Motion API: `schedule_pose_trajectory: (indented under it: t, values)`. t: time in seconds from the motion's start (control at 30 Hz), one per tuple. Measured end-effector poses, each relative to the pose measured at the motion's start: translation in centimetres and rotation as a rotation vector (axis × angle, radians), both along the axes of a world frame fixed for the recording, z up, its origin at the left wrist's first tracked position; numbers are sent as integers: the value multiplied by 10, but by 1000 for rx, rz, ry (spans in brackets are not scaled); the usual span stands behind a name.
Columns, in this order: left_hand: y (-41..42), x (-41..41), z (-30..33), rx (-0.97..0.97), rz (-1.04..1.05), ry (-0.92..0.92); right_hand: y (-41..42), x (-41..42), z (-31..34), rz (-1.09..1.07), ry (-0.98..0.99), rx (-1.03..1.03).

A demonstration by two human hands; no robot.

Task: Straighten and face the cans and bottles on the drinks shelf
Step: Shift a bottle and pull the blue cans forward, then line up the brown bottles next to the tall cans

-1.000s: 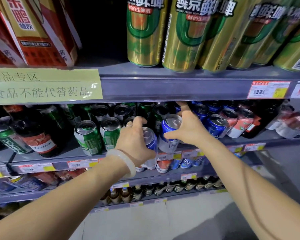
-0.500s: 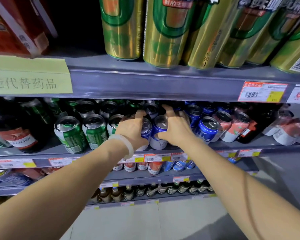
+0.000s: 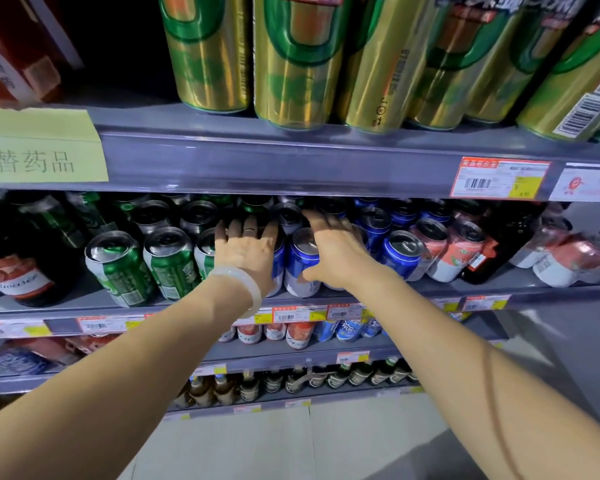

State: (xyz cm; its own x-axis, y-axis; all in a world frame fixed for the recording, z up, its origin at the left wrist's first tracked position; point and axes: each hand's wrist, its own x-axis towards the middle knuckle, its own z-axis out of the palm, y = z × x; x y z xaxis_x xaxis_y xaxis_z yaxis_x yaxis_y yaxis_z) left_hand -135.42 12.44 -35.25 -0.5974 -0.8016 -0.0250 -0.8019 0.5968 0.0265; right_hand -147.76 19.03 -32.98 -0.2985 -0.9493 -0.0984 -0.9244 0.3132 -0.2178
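- Left hand (image 3: 248, 249): fingers extended, flat over the can tops, grasping nothing.
- Right hand (image 3: 336, 252): thumb and fingers curled round a blue can (image 3: 300, 268) on the drinks shelf (image 3: 84, 301).

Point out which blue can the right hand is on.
The blue-and-white can at the shelf's front, between both hands; the right hand covers its top. The other blue cans stand untouched further right.
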Motion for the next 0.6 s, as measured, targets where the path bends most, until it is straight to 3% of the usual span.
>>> schedule_pose_trajectory:
  t: [0.13, 0.23, 0.47, 0.6]
  values:
    - [27, -2, -14, -137, -117, 307, 23, 1, -4, -4, 23, -163]
    - [45, -14, -24, -106, -217, 454, 50, -10, -15, -51, -42, -292]
    - [90, -64, -16, 49, -398, 494, 113, -54, -21, -244, -142, -360]
    - [114, -94, -1, 249, -475, 526, 142, -66, -17, -410, -219, -414]
